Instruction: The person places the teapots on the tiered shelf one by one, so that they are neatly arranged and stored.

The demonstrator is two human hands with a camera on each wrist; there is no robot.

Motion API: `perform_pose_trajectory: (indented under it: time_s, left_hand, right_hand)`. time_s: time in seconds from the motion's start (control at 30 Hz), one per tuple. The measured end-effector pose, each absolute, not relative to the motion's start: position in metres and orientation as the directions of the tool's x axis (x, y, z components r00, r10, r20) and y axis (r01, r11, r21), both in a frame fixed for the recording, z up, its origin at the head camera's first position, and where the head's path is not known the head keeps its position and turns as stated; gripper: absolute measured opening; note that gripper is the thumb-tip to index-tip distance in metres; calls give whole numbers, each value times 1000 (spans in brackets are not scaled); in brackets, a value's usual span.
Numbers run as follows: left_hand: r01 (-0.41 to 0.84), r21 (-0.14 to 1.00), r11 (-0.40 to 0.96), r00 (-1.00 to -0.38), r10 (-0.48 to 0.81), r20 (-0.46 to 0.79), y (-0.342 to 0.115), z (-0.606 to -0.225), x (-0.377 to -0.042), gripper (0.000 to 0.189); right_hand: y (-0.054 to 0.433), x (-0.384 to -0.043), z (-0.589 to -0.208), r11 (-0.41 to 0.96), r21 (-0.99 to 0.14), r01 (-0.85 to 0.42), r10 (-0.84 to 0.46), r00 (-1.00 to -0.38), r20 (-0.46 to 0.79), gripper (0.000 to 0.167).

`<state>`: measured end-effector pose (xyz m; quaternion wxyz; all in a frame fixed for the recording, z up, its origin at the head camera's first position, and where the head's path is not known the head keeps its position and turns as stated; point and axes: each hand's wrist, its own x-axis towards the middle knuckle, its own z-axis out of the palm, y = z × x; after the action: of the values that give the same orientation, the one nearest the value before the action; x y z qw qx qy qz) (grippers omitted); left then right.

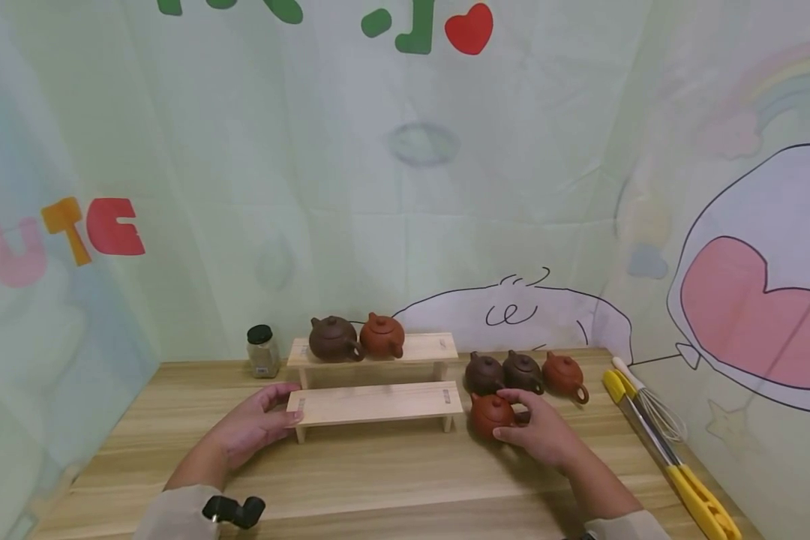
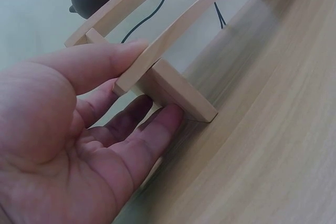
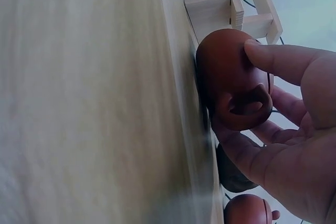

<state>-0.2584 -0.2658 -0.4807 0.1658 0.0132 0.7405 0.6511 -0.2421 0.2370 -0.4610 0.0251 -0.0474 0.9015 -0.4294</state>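
My left hand (image 1: pixel 253 429) grips the left end of the lower wooden shelf (image 1: pixel 378 403), thumb on the board's edge and fingers against its leg (image 2: pixel 185 90). On the right, my right hand (image 1: pixel 543 431) holds a reddish-brown teapot (image 1: pixel 490 417) between thumb and fingers, its looped handle (image 3: pixel 247 111) facing the wrist. This teapot is low over the table, just right of the shelf. Behind it are two dark brown teapots (image 1: pixel 484 373) (image 1: pixel 523 372) and another reddish teapot (image 1: pixel 563 374). A dark teapot (image 1: pixel 331 339) and a reddish one (image 1: pixel 381 336) sit on the upper shelf (image 1: pixel 424 346).
A small jar with a black lid (image 1: pixel 262 352) stands left of the shelves. Yellow-handled tongs (image 1: pixel 691 487) and a whisk (image 1: pixel 661 409) lie along the right edge of the wooden table (image 1: pixel 351 480). A printed cloth (image 1: pixel 344 247) hangs behind.
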Motion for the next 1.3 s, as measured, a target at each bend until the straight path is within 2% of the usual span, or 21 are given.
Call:
perform_pose_trajectory:
  time_s: [0.47, 0.8, 1.07, 1.3]
  left_hand:
    - [-194, 972, 136, -944, 244, -223, -265, -483, -259, 79]
    - [-200, 970, 137, -941, 249, -229, -266, -482, -259, 79]
    - [-200, 971, 131, -941, 252, -228, -267, -484, -260, 80]
    - [-205, 971, 125, -939, 255, -231, -266, -482, -259, 79]
  right_hand:
    - [233, -241, -444, 574, -817, -53, -98, -995, -3, 66]
    - [213, -246, -405, 566, -812, -142, -119, -989, 90, 66]
    - [176, -273, -371, 569, -818, -84, -120, -993, 18, 66]
    - [146, -305, -357, 581, -810, -75, -147, -989, -14, 66]
